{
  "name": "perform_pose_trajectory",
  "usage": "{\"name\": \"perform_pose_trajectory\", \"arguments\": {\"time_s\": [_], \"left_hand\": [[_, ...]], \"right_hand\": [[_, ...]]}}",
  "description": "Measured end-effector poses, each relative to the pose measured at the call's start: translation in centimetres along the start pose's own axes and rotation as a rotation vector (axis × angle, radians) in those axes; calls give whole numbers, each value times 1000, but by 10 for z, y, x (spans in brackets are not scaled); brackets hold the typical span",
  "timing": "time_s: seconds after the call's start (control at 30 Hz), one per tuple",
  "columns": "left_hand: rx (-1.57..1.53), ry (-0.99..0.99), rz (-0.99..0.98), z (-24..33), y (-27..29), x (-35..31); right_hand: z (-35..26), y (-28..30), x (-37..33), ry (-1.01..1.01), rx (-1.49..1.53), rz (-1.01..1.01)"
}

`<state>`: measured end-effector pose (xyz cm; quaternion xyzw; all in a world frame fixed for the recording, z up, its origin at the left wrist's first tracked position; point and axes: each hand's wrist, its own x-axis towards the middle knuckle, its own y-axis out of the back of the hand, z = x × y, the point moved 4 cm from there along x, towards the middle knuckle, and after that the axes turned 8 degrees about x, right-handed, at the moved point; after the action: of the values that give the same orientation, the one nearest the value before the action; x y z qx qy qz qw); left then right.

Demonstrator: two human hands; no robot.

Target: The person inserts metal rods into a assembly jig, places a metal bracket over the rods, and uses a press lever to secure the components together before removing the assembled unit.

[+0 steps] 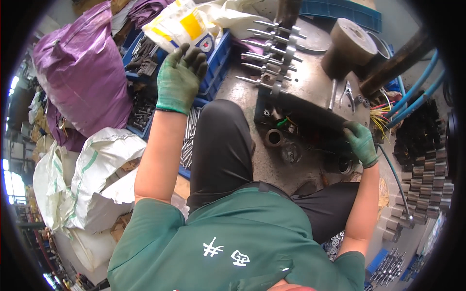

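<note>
My left hand (180,80), in a green glove with dark fingertips, is raised beside a blue crate (217,65). Its fingers are apart and slightly bent, with nothing in them. At the right front edge of a steel machine table (315,92) is my right hand (361,144), gloved the same way. Its fingers curl in at that edge, and whatever lies under them is hidden. Between the hands, a row of pointed metal rods (272,51) sits in an upright holder on the table. Pliers (347,94) lie on the table's right part.
A purple sack (82,68) and white sacks (92,179) stand at the left. Blue crates hold metal parts (141,114) and long rods (189,140). A thick metal cylinder (349,46) rises from the table. Blue hoses (417,92) and stacked metal pieces (429,179) are at the right.
</note>
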<state>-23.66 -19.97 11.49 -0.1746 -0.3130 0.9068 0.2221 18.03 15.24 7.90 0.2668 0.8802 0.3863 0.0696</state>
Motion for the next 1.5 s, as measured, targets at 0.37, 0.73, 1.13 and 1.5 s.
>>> {"name": "perform_pose_trajectory", "arguments": {"time_s": [0.37,0.73,1.13,1.5], "left_hand": [[1381,450,436,-149,413,27],[2256,513,186,-213,388,-79],[2109,538,145,-241,463,-56],[645,889,364,-212,440,-90]], "right_hand": [[23,1,1,-98,151,-65],[63,-2,-8,-231,211,-44],[35,7,38,166,-342,597],[78,10,72,17,-386,615]]}}
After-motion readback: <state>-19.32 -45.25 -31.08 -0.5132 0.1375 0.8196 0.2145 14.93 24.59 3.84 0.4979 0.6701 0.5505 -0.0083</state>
